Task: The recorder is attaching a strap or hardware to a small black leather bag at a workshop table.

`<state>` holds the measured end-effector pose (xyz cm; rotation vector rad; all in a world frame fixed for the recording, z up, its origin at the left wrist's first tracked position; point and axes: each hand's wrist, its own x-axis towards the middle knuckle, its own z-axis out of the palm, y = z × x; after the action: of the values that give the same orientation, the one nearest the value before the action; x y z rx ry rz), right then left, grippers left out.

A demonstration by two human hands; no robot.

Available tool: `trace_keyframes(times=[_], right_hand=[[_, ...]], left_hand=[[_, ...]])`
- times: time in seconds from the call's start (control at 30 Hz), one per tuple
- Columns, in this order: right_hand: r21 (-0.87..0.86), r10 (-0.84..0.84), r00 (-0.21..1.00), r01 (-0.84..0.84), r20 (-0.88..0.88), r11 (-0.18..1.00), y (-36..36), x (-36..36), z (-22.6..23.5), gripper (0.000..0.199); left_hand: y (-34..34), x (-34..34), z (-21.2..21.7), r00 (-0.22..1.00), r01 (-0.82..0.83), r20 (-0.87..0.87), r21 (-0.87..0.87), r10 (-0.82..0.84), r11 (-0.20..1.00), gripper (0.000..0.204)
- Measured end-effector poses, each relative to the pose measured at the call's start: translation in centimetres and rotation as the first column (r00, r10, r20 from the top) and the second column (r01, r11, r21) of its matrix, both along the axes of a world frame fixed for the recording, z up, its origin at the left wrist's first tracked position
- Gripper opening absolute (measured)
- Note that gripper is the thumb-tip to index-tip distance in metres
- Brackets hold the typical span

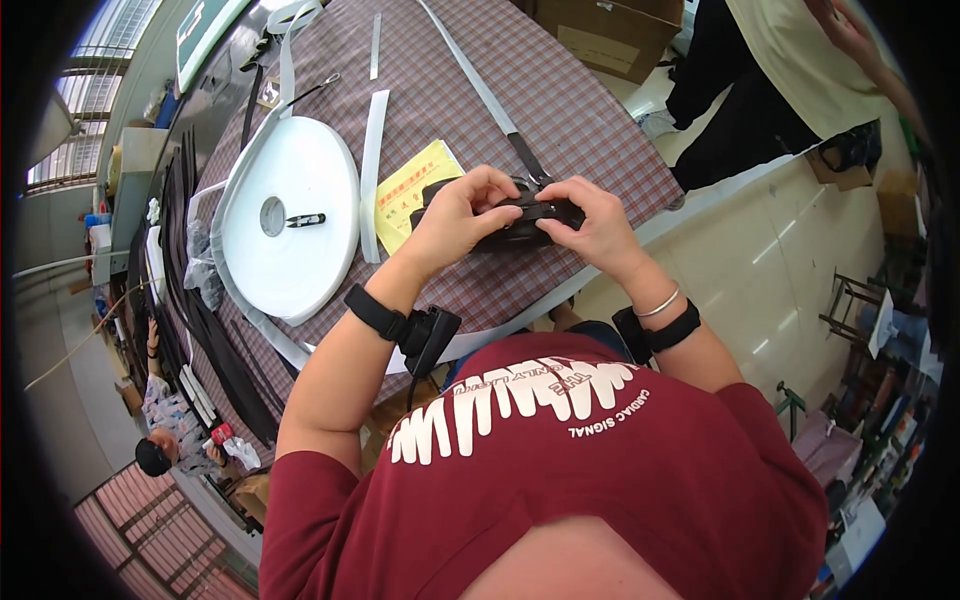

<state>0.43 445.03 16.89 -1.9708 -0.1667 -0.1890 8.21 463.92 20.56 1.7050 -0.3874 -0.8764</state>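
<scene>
Over the near edge of the checked table, my left hand [462, 218] and my right hand [598, 228] pinch a narrow black strap [538, 211] between thumbs and fingers. Its exact kind is too small to tell. Beneath and around my fingers lies a dark black bundle [505, 240], partly covered by my hands. A yellow printed pad [405, 190] rests just left of my left hand. Beyond my fingers, a long pale band [470, 70] with a black end section [526, 157] reaches toward the strap; whether they join is hidden.
A large white roll [310, 190] lies flat at left, with small black thread snips [306, 220] on it. Pale strips [373, 170] and a checked cloth [440, 110] cover the table. Black straps [205, 330] hang along the left edge. Another person [785, 70] stands at far right.
</scene>
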Motion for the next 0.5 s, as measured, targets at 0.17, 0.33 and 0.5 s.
trace_keyframes(times=[0.17, 0.33, 0.5], right_hand=[[0.293, -0.073, 0.994, 0.095, -0.085, 0.951, 0.4, -0.3, -1.4, 0.028], [0.194, -0.081, 0.994, 0.094, -0.077, 0.976, 0.3, -0.4, -0.5, 0.027], [0.090, -0.065, 0.998, 0.065, 0.001, 0.994, 0.5, -0.3, -0.2, 0.027]], left_hand=[[-0.4, 0.5, 0.9, 0.992, 0.017, -0.124, 0.096, -0.005, 0.995, 0.014], [-0.9, 0.7, 1.4, 0.996, 0.090, -0.040, 0.171, -0.085, 0.981, 0.011], [-1.6, 0.5, 0.3, 0.995, 0.073, 0.055, 0.224, -0.088, 0.972, 0.010]])
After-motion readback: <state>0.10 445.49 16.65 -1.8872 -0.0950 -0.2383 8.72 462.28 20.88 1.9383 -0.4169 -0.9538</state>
